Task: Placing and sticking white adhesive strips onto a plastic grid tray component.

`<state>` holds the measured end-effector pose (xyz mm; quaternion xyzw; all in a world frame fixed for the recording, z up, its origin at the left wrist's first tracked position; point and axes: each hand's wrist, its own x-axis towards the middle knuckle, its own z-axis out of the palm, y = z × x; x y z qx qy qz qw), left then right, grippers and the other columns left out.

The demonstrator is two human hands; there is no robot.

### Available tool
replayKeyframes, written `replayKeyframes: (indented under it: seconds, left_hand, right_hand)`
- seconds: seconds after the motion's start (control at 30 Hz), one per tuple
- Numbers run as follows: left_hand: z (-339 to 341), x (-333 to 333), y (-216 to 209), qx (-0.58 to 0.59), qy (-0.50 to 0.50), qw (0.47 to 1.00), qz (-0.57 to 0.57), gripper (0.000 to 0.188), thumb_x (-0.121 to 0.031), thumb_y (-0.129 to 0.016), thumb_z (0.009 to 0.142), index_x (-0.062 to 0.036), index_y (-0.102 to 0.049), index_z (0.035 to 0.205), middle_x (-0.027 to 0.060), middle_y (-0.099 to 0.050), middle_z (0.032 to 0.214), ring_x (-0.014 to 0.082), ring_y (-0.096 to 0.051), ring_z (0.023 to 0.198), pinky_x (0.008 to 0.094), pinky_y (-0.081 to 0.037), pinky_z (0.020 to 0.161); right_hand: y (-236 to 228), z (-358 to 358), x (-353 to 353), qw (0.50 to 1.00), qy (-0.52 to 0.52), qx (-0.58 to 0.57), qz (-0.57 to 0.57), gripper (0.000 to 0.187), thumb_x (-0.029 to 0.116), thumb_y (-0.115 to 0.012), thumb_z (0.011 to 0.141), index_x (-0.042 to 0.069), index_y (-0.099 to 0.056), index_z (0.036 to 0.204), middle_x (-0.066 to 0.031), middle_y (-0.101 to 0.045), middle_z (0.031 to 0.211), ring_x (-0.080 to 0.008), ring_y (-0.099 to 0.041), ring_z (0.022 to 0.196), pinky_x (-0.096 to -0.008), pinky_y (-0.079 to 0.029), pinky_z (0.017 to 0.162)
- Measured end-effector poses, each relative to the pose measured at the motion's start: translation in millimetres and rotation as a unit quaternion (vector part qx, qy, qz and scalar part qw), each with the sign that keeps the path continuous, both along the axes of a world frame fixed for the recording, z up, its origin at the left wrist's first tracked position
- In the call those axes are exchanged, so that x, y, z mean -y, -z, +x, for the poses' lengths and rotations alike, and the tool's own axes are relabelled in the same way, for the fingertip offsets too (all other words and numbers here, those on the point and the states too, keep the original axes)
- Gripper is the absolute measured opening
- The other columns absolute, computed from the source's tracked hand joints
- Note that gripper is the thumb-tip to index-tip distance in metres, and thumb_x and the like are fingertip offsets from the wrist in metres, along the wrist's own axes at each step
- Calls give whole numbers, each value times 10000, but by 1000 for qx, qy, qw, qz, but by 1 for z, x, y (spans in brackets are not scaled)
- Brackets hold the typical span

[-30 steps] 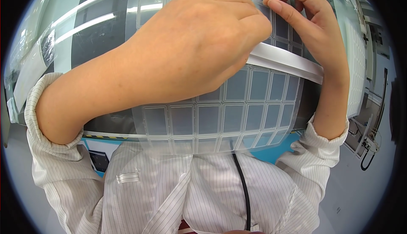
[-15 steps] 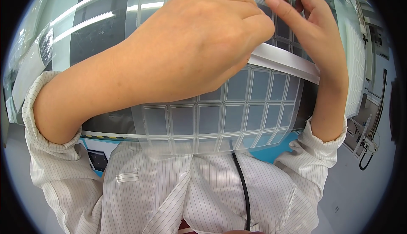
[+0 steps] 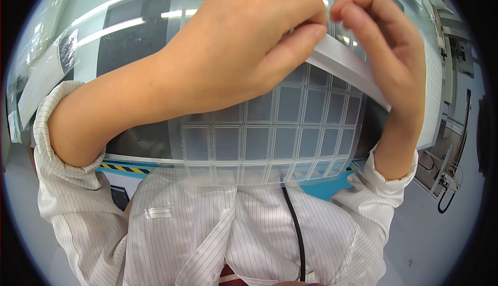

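A clear flexible sheet [image 3: 290,135] printed with a grid of square outlines hangs close in front of me, over the work surface. A white strip [image 3: 337,60] runs slantwise across its upper part. My left hand [image 3: 244,52] comes in from the left and fills the middle, with thumb and fingers pinched on the white strip and the sheet. My right hand [image 3: 389,63] is at the upper right, its fingers curled onto the sheet's top edge just beside the left fingertips. The sheet's upper part is hidden behind both hands.
Under the sheet lies a dark glossy work surface [image 3: 129,42] that mirrors ceiling lights, edged in blue with yellow-black striped tape [image 3: 122,168]. A black cable [image 3: 295,229] runs down my striped white coat. Equipment with cables [image 3: 448,177] stands on the grey floor at the right.
My right fingers have bent down and closer to the left fingertips. The left thumb now shows, pressed on the white strip, which slants more steeply.
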<state>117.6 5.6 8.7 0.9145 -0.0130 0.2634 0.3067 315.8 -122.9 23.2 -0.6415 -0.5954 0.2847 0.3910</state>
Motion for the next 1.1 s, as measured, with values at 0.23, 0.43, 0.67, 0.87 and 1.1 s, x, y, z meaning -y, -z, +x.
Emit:
replayKeyframes:
  seconds: [0.23, 0.43, 0.67, 0.87, 1.1]
  left_hand:
    - [-5, 15, 9, -106, -51, 894, -432, 210, -94, -568, 959, 89, -666, 996, 117, -669, 757, 144, -630, 669, 299, -505, 618]
    - [1, 20, 23, 12, -51, 948, -315, 152, -27, -599, 908, 71, -674, 995, 117, -690, 782, 173, -658, 712, 317, -535, 665]
    - [1, 25, 11, -109, -33, 943, -313, 139, 59, -627, 846, 0, -638, 971, 123, -697, 972, 274, -682, 869, 338, -552, 775]
    - [15, 29, 18, 18, 11, 999, 47, 81, -18, -662, 788, -6, -591, 824, 149, -634, 833, 329, -650, 858, 425, -524, 773]
    - [37, 22, 30, 60, 26, 992, 105, 117, -11, -665, 774, -7, -568, 839, 148, -634, 852, 326, -644, 898, 419, -530, 792]
  right_hand:
    - [3, -7, -2, 979, -81, 154, 103, 128, 4, -705, 904, -4, -661, 1025, -43, -652, 1002, -113, -562, 929, -249, -398, 789]
    - [3, -13, -4, 957, -65, 214, 185, 117, 7, -700, 898, 5, -659, 1007, -53, -652, 1066, -120, -572, 960, -251, -403, 814]
    - [-16, 30, 13, 1000, -6, 13, -23, 91, 115, -637, 969, 25, -633, 956, -29, -607, 1205, -94, -542, 1033, -241, -393, 931]
    - [13, 60, 3, 994, -38, 70, -79, 158, 166, -660, 981, 17, -626, 940, -27, -608, 1200, -106, -534, 1028, -258, -419, 921]
    - [-11, 40, 0, 990, 7, 47, -134, 113, 108, -701, 949, 11, -659, 908, -39, -568, 1028, -104, -503, 845, -235, -415, 741]
